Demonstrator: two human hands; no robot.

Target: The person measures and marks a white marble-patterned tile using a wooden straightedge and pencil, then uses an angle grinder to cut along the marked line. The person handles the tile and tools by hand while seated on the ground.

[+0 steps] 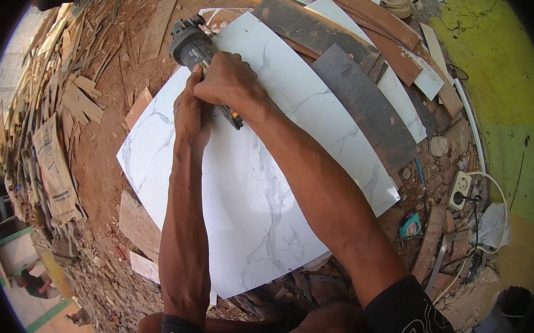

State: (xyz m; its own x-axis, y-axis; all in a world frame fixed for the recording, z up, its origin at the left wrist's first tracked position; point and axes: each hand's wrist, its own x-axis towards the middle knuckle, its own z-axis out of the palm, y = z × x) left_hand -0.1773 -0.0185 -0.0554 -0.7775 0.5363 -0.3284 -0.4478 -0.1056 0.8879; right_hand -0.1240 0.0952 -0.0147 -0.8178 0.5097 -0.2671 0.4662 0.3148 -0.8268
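An angle grinder with a dark body lies over the upper left part of a large white tile with grey marble veins. My right hand is closed around the grinder's body from above. Just left of it, my left hand wraps the same tool from the side, its thumb pointing up along the body. The grinder's head points away from me, beyond the tile's far left edge. Its rear end, with an orange-yellow part, sticks out below my right hand. My palms hide the middle of the tool.
Dark grey tile strips and brown offcuts lie to the right. A white power strip with a plug and cables, and a turquoise tape measure, rest on rubble. Scrap wood and a sack lie left; a person is at lower left.
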